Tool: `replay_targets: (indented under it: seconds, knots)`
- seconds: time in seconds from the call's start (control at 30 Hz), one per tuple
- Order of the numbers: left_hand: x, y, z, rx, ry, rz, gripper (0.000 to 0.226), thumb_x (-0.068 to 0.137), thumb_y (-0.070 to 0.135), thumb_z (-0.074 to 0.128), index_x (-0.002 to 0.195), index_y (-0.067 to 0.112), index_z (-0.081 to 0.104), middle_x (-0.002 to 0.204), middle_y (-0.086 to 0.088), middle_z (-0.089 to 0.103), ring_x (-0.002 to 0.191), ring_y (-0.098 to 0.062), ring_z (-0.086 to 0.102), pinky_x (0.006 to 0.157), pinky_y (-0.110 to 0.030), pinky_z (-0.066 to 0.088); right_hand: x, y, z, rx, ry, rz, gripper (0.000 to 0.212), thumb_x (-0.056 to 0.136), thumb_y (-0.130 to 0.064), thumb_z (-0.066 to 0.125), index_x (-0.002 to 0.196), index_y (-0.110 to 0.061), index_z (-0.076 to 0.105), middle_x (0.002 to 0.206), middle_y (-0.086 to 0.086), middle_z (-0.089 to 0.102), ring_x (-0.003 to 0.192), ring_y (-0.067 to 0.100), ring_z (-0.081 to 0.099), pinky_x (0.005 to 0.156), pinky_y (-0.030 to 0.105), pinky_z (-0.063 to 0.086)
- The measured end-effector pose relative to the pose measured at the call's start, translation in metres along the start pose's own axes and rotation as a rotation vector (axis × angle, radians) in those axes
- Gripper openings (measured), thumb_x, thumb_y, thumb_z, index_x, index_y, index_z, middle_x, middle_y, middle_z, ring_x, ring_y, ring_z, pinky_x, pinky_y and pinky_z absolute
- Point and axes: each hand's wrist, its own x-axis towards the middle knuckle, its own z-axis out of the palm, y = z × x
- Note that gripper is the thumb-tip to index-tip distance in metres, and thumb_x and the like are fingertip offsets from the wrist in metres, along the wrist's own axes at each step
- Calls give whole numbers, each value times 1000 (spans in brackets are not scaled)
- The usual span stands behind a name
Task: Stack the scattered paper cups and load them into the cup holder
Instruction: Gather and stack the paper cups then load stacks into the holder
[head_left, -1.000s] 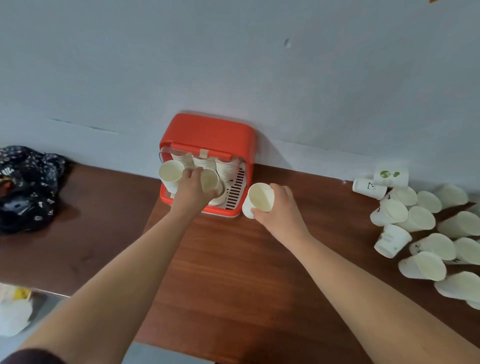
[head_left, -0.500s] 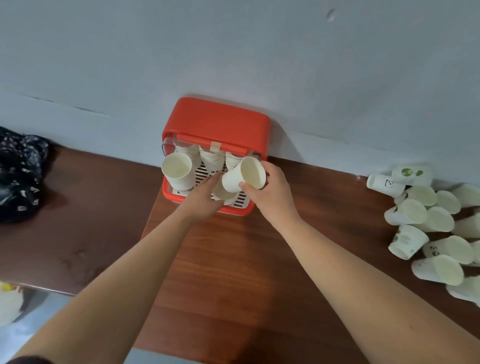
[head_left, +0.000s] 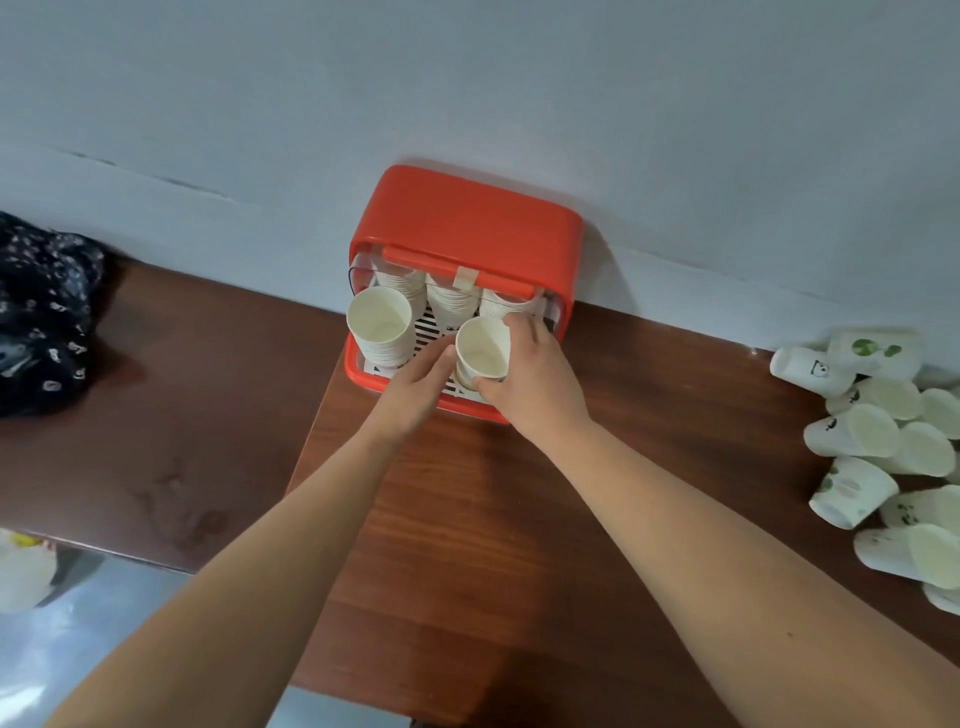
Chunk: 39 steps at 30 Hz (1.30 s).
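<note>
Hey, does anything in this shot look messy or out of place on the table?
Yes. The loose paper cups at the table's right edge lie tipped on their sides in a jumbled heap, not stacked. Dark smudges also mark the darker tabletop at left.

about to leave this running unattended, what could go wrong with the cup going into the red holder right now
The cup in the right hand is tilted, not lined up with the stack under it, so it may jam or crush its rim. The left hand sits close beside it; a bump could knock the front left stack, which leans out of the holder. The loose cups lie on their sides near the table's right edge and might roll.
</note>
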Motion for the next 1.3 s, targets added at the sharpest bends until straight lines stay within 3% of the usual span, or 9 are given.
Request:
replay_targets:
  seconds: [0.13, 0.23, 0.53, 0.67, 0.73, 0.83, 0.9, 1.07, 1.3]
  knots:
    - [4, -3, 1, 21, -33, 10, 50, 96, 65, 46, 139, 40, 53, 134, 17, 61, 127, -5, 55, 110, -41, 43, 1, 9, 8, -38, -119, 72, 75, 76, -37, 81, 135, -15, 40, 129, 12, 50, 116, 30, 54, 88, 42, 52]
    - [8, -5, 3, 138, -38, 63, 41, 99, 40, 57, 140, 34, 53, 128, 18, 64, 114, 2, 60, 99, -30, 51, -3, 16, 8, 230, -249, 163, 79, 77, -24, 81, 142, -21, 37, 134, 9, 48, 120, 25, 52, 90, 31, 46]
    - [5, -6, -2, 232, 88, 119, 35, 103, 29, 51, 138, 24, 54, 124, 13, 64, 112, 0, 59, 87, -14, 49, -8, 8, 24, 403, -129, 222, 73, 77, -24, 83, 139, -22, 45, 133, -3, 57, 120, 17, 54, 94, 27, 45]
    - [-2, -2, -2, 292, 103, 30, 43, 104, 35, 49, 143, 18, 49, 132, 3, 62, 118, -10, 58, 91, -24, 45, -15, 10, 19, 436, -142, 204, 75, 79, -23, 81, 142, -25, 40, 137, -4, 53, 124, 14, 52, 98, 27, 43]
    - [-9, 3, -3, 321, 115, -21, 43, 102, 31, 52, 142, 15, 48, 134, 1, 60, 118, -10, 56, 89, -20, 40, -22, 18, 7, 429, -114, 222, 71, 81, -26, 78, 141, -24, 41, 138, -2, 52, 124, 13, 52, 101, 31, 46]
    - [-27, 7, -5, 442, 143, -15, 42, 99, 27, 56, 138, 12, 51, 133, 0, 60, 118, -12, 55, 91, -22, 38, -47, 41, -16, 274, -119, 269, 66, 89, -32, 70, 146, -18, 40, 144, 3, 48, 127, 16, 51, 102, 28, 44]
    - [-41, 4, -3, 552, 161, -29, 39, 97, 26, 57, 132, 10, 54, 126, -3, 60, 113, -17, 56, 90, -27, 40, -73, 65, -27, 163, -147, 320, 69, 90, -40, 67, 149, -20, 36, 151, 3, 41, 133, 19, 48, 107, 35, 45]
    - [-55, 2, 51, 953, -108, -21, 43, 93, 22, 61, 132, 5, 54, 129, -18, 53, 125, -39, 48, 105, -47, 38, -141, 144, -64, 68, -189, 462, 68, 91, -46, 63, 147, -17, 39, 147, 7, 41, 131, 24, 48, 108, 39, 43]
    - [-14, 71, 212, 923, -290, 136, 41, 94, 32, 60, 128, 9, 57, 125, -16, 56, 119, -33, 55, 104, -40, 43, -214, 262, -151, -13, -37, 664, 66, 88, -37, 67, 142, -12, 41, 136, 15, 45, 119, 32, 53, 101, 44, 45]
